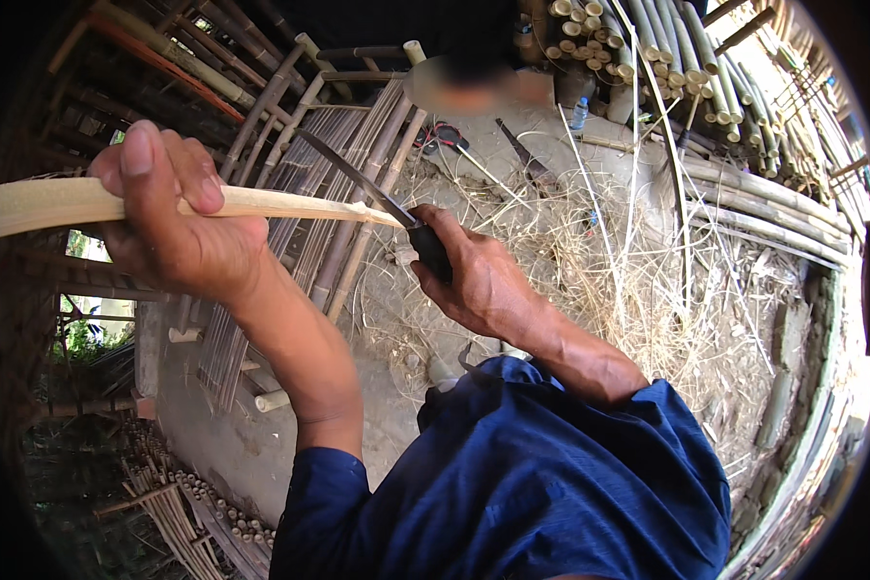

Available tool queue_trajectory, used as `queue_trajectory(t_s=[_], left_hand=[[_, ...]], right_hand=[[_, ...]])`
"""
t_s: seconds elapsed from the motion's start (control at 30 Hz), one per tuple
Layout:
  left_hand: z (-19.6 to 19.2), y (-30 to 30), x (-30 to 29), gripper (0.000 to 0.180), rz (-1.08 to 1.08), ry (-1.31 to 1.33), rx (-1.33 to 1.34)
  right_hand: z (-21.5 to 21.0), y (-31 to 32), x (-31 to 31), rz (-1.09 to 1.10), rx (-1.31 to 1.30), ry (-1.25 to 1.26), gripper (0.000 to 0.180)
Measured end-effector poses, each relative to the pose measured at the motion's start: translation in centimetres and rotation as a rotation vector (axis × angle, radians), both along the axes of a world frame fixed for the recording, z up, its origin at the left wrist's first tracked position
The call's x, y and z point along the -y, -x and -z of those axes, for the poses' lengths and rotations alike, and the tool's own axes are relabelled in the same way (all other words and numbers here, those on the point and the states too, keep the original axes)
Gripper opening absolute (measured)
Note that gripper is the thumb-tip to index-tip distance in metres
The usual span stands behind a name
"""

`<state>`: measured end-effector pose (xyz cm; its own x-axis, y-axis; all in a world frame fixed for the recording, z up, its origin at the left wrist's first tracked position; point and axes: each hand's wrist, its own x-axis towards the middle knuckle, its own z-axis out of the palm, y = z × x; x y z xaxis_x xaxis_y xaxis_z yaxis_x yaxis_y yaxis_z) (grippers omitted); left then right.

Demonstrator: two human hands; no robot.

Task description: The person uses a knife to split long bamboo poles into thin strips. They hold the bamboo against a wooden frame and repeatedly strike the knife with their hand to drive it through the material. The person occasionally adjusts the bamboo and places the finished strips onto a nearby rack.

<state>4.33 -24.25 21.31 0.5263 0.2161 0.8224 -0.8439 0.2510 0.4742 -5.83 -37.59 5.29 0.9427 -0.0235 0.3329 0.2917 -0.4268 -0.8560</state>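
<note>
My left hand (179,208) is raised at the left, its fingers closed round a pale split bamboo strip (295,205). The strip runs from the left edge of the view to a narrow end near the middle. In my right hand (474,271) is a knife (358,179) with a dark handle, gripped in the fist. Its long dark blade points up and to the left, crossing by the strip's narrow end. Whether the edge is cutting into the bamboo I cannot tell.
Below my left arm stands a slatted bamboo bench (304,184). Loose shavings (638,309) litter the ground at right. Beyond lie a saw (527,153), a plastic bottle (579,114) and stacked bamboo poles (681,48). Cut bamboo pieces (179,512) are heaped at the lower left.
</note>
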Motion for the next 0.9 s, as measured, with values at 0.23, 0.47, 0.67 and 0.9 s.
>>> queue_trajectory(t_s=[0.23, 0.47, 0.67, 0.9], left_hand=[[0.1, -2.4, 0.7, 0.019, 0.29, -0.101, 0.09], [-0.1, -3.6, 2.7, 0.02, 0.25, -0.043, 0.036], [-0.6, -4.3, 5.2, 0.018, 0.205, 0.008, 0.05], [-0.4, -5.1, 3.4, 0.018, 0.188, -0.044, 0.061]], right_hand=[[0.7, -2.3, -0.1, 0.117, -0.051, 0.169, 0.045], [-3.9, -2.8, 1.9, 0.145, 0.17, -0.046, 0.044], [2.2, -6.3, 2.1, 0.118, -0.087, 0.139, 0.025], [-5.5, -4.1, 1.6, 0.157, 0.318, -0.131, 0.04]])
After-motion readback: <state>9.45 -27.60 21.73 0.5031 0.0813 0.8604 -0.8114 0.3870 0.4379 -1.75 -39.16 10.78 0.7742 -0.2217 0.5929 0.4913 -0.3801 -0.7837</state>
